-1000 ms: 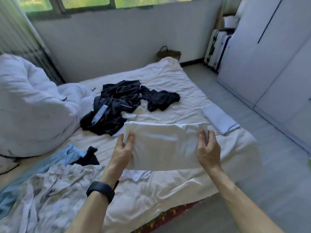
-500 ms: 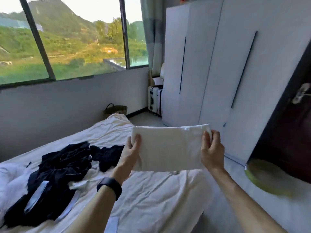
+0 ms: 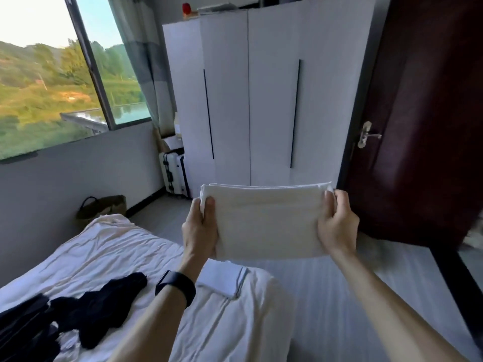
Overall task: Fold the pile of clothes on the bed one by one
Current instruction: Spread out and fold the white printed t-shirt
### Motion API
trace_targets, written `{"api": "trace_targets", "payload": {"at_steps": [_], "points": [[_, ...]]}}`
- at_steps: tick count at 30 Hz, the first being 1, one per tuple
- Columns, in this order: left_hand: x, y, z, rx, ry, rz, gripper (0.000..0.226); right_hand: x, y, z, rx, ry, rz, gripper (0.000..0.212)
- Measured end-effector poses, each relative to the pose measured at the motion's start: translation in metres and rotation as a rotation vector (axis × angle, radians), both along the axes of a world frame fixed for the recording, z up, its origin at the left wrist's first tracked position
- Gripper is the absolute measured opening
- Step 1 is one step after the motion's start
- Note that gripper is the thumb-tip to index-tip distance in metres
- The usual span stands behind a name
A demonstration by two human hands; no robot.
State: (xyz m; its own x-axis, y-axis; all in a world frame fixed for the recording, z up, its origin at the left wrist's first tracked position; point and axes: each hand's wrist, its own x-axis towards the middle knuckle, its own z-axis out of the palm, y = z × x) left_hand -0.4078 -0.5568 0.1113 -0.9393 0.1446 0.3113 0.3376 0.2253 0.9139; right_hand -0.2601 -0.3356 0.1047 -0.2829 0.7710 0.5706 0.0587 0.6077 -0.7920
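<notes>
Fingers (image 3: 209, 209) of the left hand (image 3: 200, 228) and right hand (image 3: 337, 226) clamp a folded white cloth (image 3: 269, 220) by its ends; it looks finished and wants laying on the bed (image 3: 117, 246) below them.

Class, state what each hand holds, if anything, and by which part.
Both hold one folded white garment: the left hand grips its left edge, the right hand its right edge, thumbs on the near face.

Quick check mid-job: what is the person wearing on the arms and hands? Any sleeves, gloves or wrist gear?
The left arm and right arm are bare, with no sleeve in view. The left hand and right hand have no gloves. A black band, like a watch or tracker, is on the left wrist; the right wrist has nothing on it.
</notes>
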Motion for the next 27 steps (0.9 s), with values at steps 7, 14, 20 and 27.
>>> {"api": "trace_targets", "payload": {"at_steps": [7,14,20,27], "points": [[-0.029,0.106,-0.05,-0.021,-0.197,-0.349,0.03,0.004,0.109,-0.047,-0.085,-0.108,-0.072,0.026],[-0.039,0.227,-0.099,0.017,-0.349,-0.244,0.023,-0.013,0.23,-0.096,-0.464,-0.093,0.149,0.033],[-0.068,0.273,-0.146,-0.002,-0.704,-0.285,0.017,-0.03,0.306,-0.167,-0.76,-0.222,0.411,0.026],[-0.115,0.332,-0.2,0.056,-0.853,-0.301,0.031,-0.097,0.4,-0.207,-0.806,-0.331,0.476,0.03]]}}
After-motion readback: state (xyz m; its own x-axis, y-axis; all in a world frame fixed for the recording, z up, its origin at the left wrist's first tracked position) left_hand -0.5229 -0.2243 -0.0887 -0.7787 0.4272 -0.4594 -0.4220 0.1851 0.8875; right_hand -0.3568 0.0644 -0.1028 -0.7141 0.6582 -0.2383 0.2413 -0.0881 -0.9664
